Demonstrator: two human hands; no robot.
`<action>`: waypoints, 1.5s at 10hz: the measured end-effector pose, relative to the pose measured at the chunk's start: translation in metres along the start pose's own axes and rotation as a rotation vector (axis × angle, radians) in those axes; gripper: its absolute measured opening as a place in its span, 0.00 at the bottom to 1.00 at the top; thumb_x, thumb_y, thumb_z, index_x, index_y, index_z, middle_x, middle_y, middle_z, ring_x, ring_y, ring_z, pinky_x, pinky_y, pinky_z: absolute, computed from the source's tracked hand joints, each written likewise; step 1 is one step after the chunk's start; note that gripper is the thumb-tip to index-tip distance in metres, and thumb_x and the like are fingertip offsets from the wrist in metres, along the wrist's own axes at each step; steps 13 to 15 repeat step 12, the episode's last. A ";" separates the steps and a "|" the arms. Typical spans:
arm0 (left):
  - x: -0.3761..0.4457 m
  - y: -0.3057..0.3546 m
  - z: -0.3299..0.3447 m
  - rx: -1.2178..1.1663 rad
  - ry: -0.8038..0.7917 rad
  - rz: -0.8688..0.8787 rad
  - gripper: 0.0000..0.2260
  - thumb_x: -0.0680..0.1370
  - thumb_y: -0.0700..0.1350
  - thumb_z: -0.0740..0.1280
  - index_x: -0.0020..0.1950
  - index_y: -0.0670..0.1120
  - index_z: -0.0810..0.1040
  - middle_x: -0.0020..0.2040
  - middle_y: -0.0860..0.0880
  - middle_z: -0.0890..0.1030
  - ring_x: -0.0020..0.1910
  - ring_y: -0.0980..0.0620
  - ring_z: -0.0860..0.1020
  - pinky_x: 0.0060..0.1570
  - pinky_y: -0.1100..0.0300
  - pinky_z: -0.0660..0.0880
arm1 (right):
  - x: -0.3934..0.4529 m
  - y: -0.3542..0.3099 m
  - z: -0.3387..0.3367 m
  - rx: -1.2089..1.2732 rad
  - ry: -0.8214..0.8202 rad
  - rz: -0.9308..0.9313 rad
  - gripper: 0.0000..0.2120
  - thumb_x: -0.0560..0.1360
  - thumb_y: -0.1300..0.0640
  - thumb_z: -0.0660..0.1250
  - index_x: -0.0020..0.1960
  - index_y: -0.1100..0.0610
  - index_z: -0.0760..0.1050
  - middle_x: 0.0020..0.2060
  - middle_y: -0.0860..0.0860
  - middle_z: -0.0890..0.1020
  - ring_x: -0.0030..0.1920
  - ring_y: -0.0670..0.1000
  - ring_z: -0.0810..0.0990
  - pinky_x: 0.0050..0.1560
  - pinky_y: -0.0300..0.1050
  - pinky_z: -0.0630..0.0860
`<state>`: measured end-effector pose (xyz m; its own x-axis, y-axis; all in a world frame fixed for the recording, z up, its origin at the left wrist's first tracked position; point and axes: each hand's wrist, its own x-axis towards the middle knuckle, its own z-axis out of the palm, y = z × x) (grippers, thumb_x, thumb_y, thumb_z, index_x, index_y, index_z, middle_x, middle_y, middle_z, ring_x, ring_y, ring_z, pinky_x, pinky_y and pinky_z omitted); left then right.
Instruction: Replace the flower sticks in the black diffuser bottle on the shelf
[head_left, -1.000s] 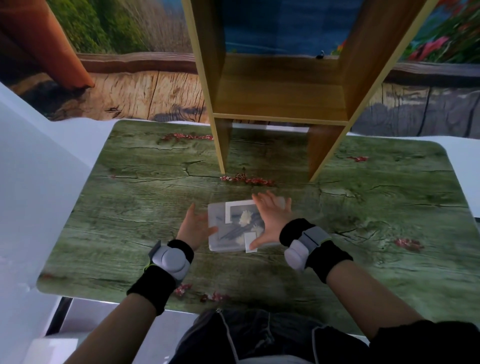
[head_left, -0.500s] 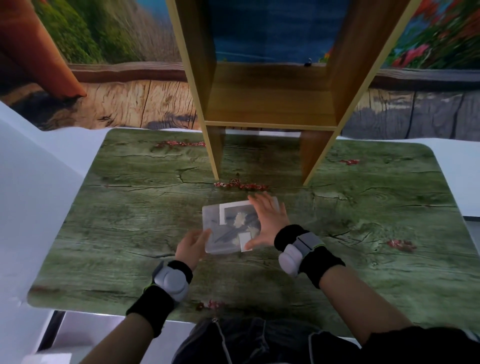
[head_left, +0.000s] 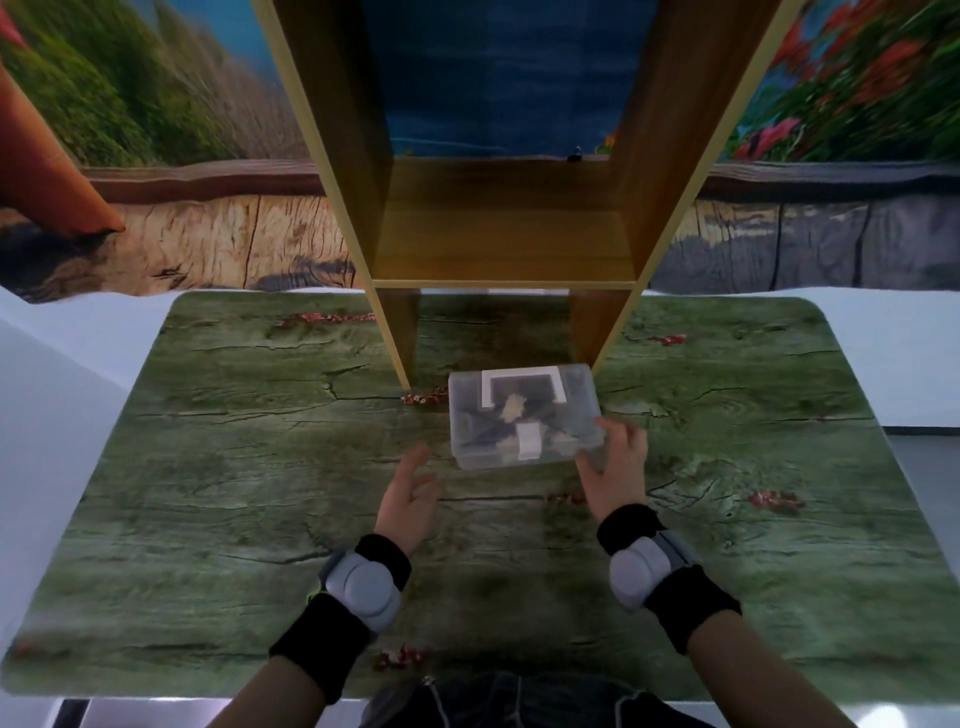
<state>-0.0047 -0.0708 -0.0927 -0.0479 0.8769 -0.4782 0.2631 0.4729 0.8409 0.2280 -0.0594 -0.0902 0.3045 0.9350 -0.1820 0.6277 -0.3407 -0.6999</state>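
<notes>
A clear plastic box (head_left: 519, 415) with a white handle and a white latch lies on the table just in front of the wooden shelf (head_left: 504, 254). Pale flower heads and dark sticks show dimly through its closed lid. My right hand (head_left: 615, 467) grips the box's near right corner, thumb on the front edge and fingers along the right side. My left hand (head_left: 410, 493) hovers with fingers spread a little to the left of the box's front, not touching it. No black diffuser bottle is in view; the one visible shelf compartment holds nothing.
The green wood-print table mat (head_left: 208, 467) spreads wide on both sides of the box. The shelf's two legs (head_left: 402, 338) stand right behind the box. A painted backdrop wall (head_left: 182, 130) closes the far side. White surfaces flank the mat.
The box has slid away from me and to the right, turning square to the shelf. My left hand has let go of it. My right hand moved from the lid to the right corner.
</notes>
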 end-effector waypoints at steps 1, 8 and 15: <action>0.007 0.008 0.009 -0.003 -0.050 0.007 0.22 0.77 0.35 0.59 0.70 0.45 0.63 0.68 0.43 0.69 0.65 0.45 0.70 0.55 0.55 0.70 | 0.001 -0.002 -0.001 0.111 -0.033 0.068 0.16 0.74 0.66 0.65 0.61 0.61 0.70 0.63 0.59 0.64 0.50 0.54 0.73 0.61 0.47 0.73; 0.132 0.092 0.004 0.103 -0.079 0.047 0.33 0.75 0.30 0.59 0.75 0.47 0.49 0.72 0.44 0.59 0.67 0.46 0.66 0.58 0.55 0.68 | 0.094 -0.050 0.033 -0.010 -0.205 -0.036 0.34 0.75 0.61 0.64 0.75 0.52 0.51 0.77 0.49 0.48 0.73 0.55 0.62 0.61 0.45 0.73; 0.106 0.084 -0.004 0.118 -0.218 -0.038 0.28 0.77 0.34 0.59 0.74 0.44 0.53 0.68 0.43 0.68 0.60 0.46 0.73 0.54 0.56 0.69 | 0.093 -0.049 0.014 -0.045 -0.315 -0.074 0.25 0.76 0.62 0.63 0.71 0.57 0.61 0.72 0.57 0.63 0.71 0.57 0.64 0.69 0.47 0.65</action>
